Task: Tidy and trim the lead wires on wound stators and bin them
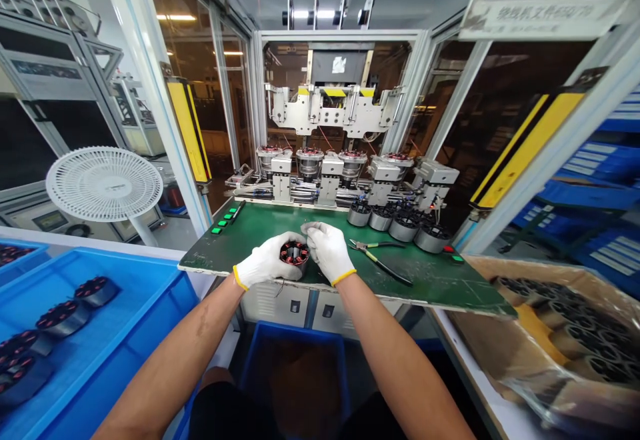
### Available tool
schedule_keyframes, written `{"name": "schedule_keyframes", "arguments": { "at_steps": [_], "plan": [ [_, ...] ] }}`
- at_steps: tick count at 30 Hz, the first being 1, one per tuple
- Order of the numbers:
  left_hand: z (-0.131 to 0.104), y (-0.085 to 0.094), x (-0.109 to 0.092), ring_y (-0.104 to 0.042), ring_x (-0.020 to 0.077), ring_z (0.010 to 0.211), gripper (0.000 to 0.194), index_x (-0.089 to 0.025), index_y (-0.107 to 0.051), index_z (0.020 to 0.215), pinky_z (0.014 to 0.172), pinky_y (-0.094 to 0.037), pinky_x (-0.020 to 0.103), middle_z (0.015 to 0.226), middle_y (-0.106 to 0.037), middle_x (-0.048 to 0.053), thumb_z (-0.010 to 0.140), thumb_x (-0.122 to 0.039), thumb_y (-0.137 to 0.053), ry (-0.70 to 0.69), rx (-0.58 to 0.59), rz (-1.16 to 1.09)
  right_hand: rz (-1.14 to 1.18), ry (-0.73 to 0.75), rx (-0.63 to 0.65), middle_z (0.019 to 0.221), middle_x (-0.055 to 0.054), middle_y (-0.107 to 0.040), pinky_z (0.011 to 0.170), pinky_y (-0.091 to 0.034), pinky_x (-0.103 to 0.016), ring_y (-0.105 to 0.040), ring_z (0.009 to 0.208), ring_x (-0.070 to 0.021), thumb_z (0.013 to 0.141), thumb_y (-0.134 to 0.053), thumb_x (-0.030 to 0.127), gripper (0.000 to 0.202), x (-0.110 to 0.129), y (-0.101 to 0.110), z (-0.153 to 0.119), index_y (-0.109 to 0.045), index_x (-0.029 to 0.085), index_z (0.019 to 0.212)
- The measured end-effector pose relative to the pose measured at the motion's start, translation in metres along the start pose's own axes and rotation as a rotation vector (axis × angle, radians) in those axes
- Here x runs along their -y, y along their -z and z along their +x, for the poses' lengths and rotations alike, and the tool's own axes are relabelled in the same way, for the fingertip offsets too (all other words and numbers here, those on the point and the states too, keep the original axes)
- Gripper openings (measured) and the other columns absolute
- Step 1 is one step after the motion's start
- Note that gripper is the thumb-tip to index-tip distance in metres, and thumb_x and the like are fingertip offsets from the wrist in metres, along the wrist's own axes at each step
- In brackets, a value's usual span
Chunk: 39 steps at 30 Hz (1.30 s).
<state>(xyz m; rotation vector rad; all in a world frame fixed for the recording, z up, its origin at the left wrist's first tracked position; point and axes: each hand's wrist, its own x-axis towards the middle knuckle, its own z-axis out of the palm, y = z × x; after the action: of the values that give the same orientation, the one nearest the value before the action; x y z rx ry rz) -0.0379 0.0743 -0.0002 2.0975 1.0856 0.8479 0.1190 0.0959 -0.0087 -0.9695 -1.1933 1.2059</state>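
My left hand (270,257), in a white glove with a yellow cuff, is wrapped round a motor stator (294,253) wound with red copper wire. The stator sits near the front edge of the green bench top (340,280). Against its right side is my right hand (327,248), gloved the same way, with thumb and fingertips pinched together; what they grip is too small to tell. A thin wire end hangs below the stator. Diagonal pliers (380,261) with green and black handles lie to the right of my right hand.
Several unwound stators (404,225) stand at the bench's right rear, before the winding machine (330,173). On the left, a blue bin (150,307) holds wound stators. A carton (480,347) of stator cores is at right. A white fan (105,183) stands left; a blue crate (295,330) sits below.
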Motion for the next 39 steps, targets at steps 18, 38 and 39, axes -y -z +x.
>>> {"name": "schedule_keyframes", "arguments": {
  "at_steps": [18, 38, 39],
  "plan": [
    [-0.002, -0.005, 0.001, -0.058, 0.0203, 0.096, 0.048, -0.02, -0.056, 0.113, 0.089, -0.046, 0.035, 0.107, -0.062, 0.002, 0.066, -0.019, -0.061, -0.006, -0.026, -0.094, -1.161, 0.214, 0.217, 0.092, -0.004, -0.071, 0.071, -0.04, -0.028, -0.064, 0.087, -0.0207, 0.088, -0.042, 0.025, 0.027, 0.019, 0.021, -0.089, -0.068, 0.024, 0.097],
    [-0.023, -0.011, -0.004, -0.053, 0.0227, 0.116, 0.035, -0.027, -0.059, 0.116, 0.102, -0.04, 0.042, 0.126, -0.06, 0.003, 0.088, -0.016, -0.041, -0.473, -0.04, 0.81, -0.987, 0.338, 0.228, 0.077, -0.002, -0.068, 0.062, -0.037, -0.023, -0.06, 0.072, -0.0138, 0.087, -0.043, 0.016, 0.022, 0.012, 0.015, -0.093, -0.065, 0.018, 0.08],
    [-0.022, -0.01, -0.004, -0.053, 0.0231, 0.116, 0.037, -0.027, -0.059, 0.117, 0.101, -0.041, 0.041, 0.127, -0.06, 0.003, 0.088, -0.015, -0.04, -0.471, -0.024, 0.835, -1.029, 0.349, 0.263, 0.077, -0.002, -0.069, 0.063, -0.038, -0.023, -0.061, 0.072, -0.0145, 0.087, -0.044, 0.018, 0.022, 0.016, 0.016, -0.093, -0.065, 0.019, 0.081]
  ]
}}
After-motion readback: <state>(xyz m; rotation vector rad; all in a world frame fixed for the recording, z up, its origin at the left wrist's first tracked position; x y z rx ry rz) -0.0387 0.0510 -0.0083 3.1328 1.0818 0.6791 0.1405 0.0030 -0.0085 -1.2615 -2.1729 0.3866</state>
